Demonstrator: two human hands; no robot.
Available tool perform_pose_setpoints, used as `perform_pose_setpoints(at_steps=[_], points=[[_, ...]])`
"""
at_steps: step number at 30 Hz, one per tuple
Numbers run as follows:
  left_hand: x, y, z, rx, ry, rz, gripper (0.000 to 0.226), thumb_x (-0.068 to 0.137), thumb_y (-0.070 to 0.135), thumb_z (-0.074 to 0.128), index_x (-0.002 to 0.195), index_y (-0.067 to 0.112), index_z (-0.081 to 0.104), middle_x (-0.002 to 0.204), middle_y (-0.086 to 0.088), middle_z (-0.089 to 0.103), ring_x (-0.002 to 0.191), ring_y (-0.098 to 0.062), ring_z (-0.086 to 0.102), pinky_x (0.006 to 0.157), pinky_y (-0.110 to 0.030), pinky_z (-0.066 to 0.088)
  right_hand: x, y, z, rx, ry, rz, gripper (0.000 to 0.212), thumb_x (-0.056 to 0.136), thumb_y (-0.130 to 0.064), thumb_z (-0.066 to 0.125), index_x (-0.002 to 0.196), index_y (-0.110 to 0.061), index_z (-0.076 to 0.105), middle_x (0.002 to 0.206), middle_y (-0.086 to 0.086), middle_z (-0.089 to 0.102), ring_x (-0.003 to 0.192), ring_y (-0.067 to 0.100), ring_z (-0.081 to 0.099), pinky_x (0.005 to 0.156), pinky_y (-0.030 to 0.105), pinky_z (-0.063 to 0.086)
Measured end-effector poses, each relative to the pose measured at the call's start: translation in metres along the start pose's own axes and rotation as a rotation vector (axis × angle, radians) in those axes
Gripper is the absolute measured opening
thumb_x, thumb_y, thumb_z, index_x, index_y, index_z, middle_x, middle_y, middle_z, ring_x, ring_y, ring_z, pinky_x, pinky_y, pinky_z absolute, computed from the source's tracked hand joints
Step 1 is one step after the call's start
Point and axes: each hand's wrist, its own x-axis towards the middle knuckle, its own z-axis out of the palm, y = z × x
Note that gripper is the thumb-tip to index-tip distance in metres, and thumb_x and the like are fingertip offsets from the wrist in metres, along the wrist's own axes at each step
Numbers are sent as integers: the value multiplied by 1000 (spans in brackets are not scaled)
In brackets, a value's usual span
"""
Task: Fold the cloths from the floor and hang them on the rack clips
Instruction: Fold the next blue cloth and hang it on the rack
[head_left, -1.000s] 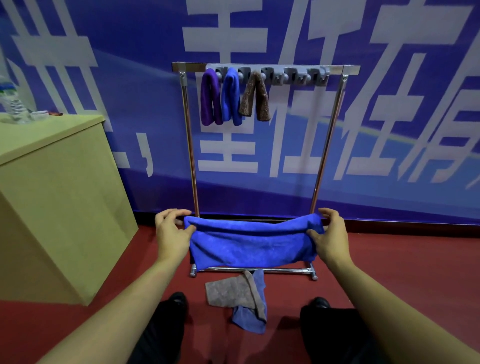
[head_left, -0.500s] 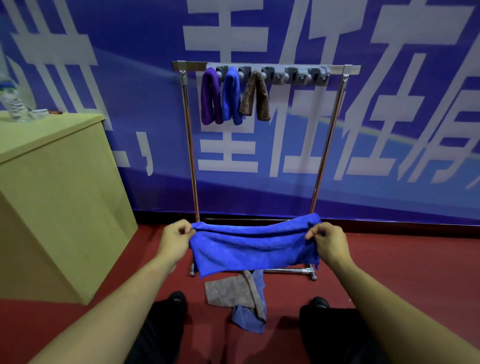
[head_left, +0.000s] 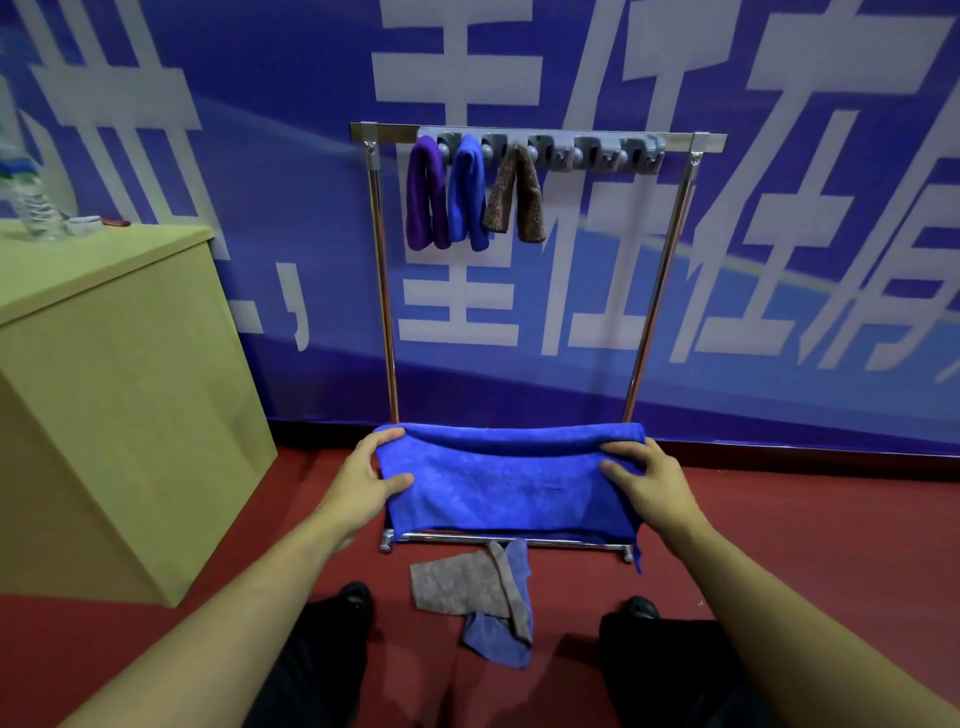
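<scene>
Right now my left hand (head_left: 363, 480) and right hand (head_left: 649, 480) each pinch an end of the blue cloth (head_left: 498, 483), stretched before the rack (head_left: 535, 140) (three cloths already clipped there); a grey cloth (head_left: 457, 584) lies on the floor (head_left: 805, 530).

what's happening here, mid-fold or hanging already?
Mid-fold. A person holds a blue cloth stretched between both hands, left hand and right hand gripping its two ends, in front of the rack. It is doubled over, not yet clipped. Three cloths already hang from the clips: purple, blue and brown; the clips to their right are free. A grey cloth and another blue one lie on the floor.
</scene>
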Motion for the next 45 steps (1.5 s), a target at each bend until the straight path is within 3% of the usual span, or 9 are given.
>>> perform_pose_setpoints(at_steps=[4,12,17,22,29,32,36,40,45], points=[[-3,6,-1,-21,-4,29,51,84,-18,64,125,12,60,118,-7,66,104,-20,67,81,-17,56,0,1,-4,7,-51,58,47,78,-11,82,123,-17,68,123,0,56,109,17,59,92,31,49],[-4,9,-5,-67,122,5,46,79,-15,73,115,14,68,110,5,68,74,-10,73,66,-21,58,3,9,-8,7,-2,60,56,74,-11,86,126,-17,66,130,2,55,117,20,58,105,40,47],[-6,11,-6,3,205,30,38,76,-4,80,105,19,74,100,10,73,74,-6,70,72,-22,58,3,8,-9,77,55,71,49,73,-14,88,114,-34,69,125,-4,63,110,21,64,95,43,55],[-3,10,-7,41,242,74,17,78,-6,77,87,9,77,89,1,78,80,1,70,79,-20,54,1,3,-8,187,100,56,27,74,-5,85,98,-15,75,95,-3,76,94,14,69,84,25,52],[-1,14,-3,56,185,63,28,79,-15,71,97,7,74,95,0,74,77,4,68,73,-9,52,-2,-9,-5,276,150,36,12,76,-3,83,81,-11,77,82,1,76,79,10,71,76,24,57],[1,13,-4,68,154,69,38,76,-19,72,92,15,73,99,5,73,91,-12,69,78,-16,56,-2,-15,-3,291,160,3,12,78,-1,80,80,-12,76,81,0,76,79,11,71,76,21,58],[6,12,-7,288,200,116,41,75,-16,73,84,24,74,97,11,71,97,-30,69,91,-42,56,0,-19,-3,212,163,-50,16,80,0,78,81,-16,75,84,-4,76,80,7,70,77,20,58],[4,16,-6,442,233,148,38,77,-13,72,84,24,71,95,8,70,95,-23,68,90,-34,52,-1,-13,-4,13,159,-97,19,80,-3,78,87,-21,74,92,-10,74,89,8,69,81,25,54],[3,20,-6,553,227,161,34,80,-12,66,84,22,61,93,6,68,94,-14,63,84,-23,42,-2,-10,-4,-285,163,-237,31,80,1,76,108,-13,72,109,0,70,101,13,63,94,24,46]])
